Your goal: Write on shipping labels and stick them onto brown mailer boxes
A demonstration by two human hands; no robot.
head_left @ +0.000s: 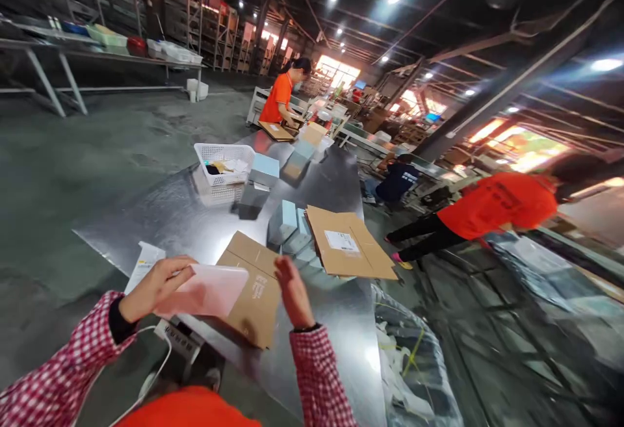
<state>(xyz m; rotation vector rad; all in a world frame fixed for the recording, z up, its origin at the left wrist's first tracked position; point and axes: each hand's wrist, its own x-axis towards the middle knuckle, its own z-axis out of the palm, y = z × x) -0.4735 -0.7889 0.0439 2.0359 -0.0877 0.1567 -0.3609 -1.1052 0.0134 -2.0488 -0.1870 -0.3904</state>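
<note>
Checked sleeves frame the near tabletop (pixel 322 186): left hand (pixel 153 287) pinches a pink sheet (pixel 212 290); right hand (pixel 294 294), grip open, hovers over flat cardboard (pixel 253 303).

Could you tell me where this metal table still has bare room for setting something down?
Bare metal lies left of the white basket, toward the table edge. Crowded: the middle, with pale blue boxes, and the near end around the flattened cardboard box.

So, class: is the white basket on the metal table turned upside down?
No: the white basket stands upright on the metal table, with small items inside it.
</note>
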